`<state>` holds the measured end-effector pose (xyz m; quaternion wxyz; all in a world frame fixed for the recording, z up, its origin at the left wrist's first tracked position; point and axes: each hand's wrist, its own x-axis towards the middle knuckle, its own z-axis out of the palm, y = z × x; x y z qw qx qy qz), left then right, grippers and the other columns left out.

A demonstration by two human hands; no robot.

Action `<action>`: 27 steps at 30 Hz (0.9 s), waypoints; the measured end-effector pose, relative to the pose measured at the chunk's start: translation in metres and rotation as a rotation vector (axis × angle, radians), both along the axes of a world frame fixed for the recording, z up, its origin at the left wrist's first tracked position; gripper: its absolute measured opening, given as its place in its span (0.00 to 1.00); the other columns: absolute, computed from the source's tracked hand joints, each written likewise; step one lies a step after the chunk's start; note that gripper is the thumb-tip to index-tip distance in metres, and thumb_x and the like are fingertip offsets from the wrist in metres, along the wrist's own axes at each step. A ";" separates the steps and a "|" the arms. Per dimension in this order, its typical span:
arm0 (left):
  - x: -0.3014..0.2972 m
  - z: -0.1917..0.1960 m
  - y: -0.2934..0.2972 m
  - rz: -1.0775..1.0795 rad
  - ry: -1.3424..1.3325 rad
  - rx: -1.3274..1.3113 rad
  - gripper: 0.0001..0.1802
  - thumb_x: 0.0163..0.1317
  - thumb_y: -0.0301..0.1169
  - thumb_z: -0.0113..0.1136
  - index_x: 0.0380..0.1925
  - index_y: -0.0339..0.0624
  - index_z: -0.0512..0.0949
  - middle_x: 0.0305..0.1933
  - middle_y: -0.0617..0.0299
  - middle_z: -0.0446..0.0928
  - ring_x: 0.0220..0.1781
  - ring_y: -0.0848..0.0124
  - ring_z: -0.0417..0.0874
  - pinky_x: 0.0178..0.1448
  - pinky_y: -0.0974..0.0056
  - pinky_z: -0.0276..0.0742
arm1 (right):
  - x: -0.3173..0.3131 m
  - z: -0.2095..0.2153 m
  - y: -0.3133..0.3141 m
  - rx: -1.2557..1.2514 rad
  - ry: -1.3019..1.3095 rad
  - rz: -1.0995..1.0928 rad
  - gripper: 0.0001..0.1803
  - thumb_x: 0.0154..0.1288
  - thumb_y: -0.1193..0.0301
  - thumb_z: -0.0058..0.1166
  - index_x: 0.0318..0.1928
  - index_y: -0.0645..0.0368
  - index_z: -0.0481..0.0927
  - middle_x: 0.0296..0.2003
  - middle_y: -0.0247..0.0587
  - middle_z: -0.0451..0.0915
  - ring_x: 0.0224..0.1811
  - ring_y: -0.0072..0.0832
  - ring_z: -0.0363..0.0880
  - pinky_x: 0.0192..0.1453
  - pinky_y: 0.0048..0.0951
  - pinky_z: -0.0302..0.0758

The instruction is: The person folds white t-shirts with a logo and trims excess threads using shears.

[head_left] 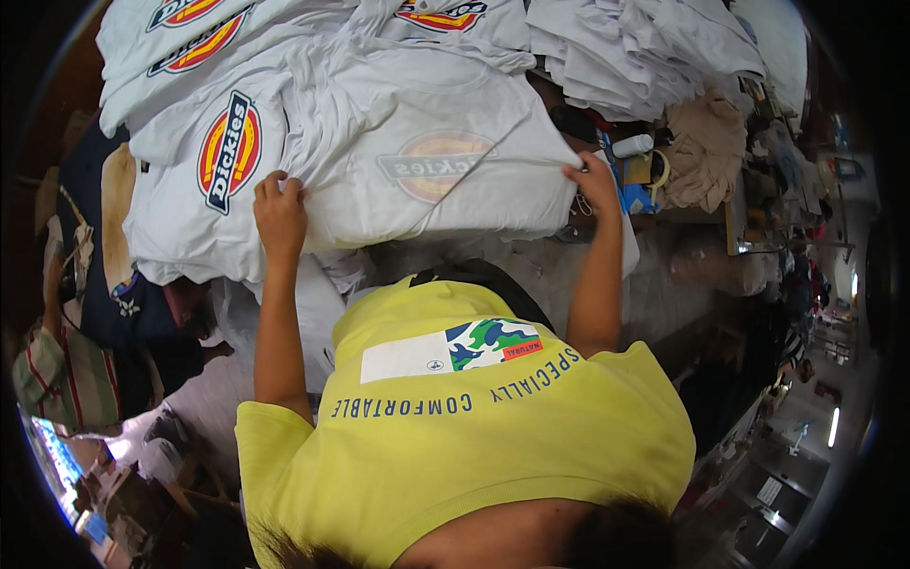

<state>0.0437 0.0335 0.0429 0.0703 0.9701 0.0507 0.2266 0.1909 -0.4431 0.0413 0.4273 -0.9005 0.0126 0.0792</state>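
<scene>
**Operator:** Shirts everywhere on my screen. The biggest thing is the work table (607, 270), buried under white T-shirts. One white T-shirt (417, 171) lies spread across the middle of it, inside out as far as I can tell, since its round red-and-yellow badge shows only faintly through the cloth.

**Second:** What sits around it?

**Operator:** Just left of it, touching, lies another white shirt (190, 180) with the same badge printed bright and tilted. More of them overlap along the far edge. At the far right is a pile of folded white cloth (645, 52), and near that a crumpled beige cloth (706, 152).

**Second:** And the hands?

**Operator:** Both are on the near edge of the middle shirt. The left hand (280, 211) has its fingers curled and pressed together, gripping a bunch of the fabric at the left corner. The right hand (594, 182) pinches the right corner, fingers closed on the hem. The cloth looks drawn flat between them.

**Second:** Anything small?

**Operator:** A white bottle (632, 145) lies on its side just beyond the right hand, beside a roll of tape (654, 169).
</scene>
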 end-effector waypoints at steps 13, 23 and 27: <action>-0.068 0.113 -0.014 0.014 -0.284 -0.738 0.03 0.63 0.26 0.50 0.34 0.38 0.72 0.26 0.62 0.76 0.25 0.76 0.74 0.29 0.69 0.69 | -0.071 0.112 -0.072 0.950 -0.206 0.004 0.12 0.53 0.81 0.57 0.38 0.59 0.73 0.29 0.33 0.74 0.26 0.18 0.72 0.28 0.15 0.70; -0.178 0.200 0.059 -0.225 -0.448 -1.078 0.06 0.61 0.24 0.51 0.34 0.30 0.71 0.32 0.52 0.74 0.21 0.78 0.70 0.24 0.76 0.68 | -0.103 0.171 -0.111 0.908 -0.375 0.042 0.13 0.51 0.85 0.51 0.37 0.60 0.68 0.33 0.39 0.74 0.28 0.21 0.72 0.31 0.19 0.70; -0.132 0.256 0.101 -0.155 -0.560 0.297 0.09 0.59 0.25 0.55 0.38 0.30 0.74 0.40 0.53 0.76 0.34 0.72 0.78 0.41 0.71 0.79 | -0.037 0.210 -0.082 0.967 -0.429 0.168 0.17 0.54 0.83 0.52 0.45 0.62 0.68 0.37 0.39 0.75 0.36 0.26 0.76 0.42 0.25 0.75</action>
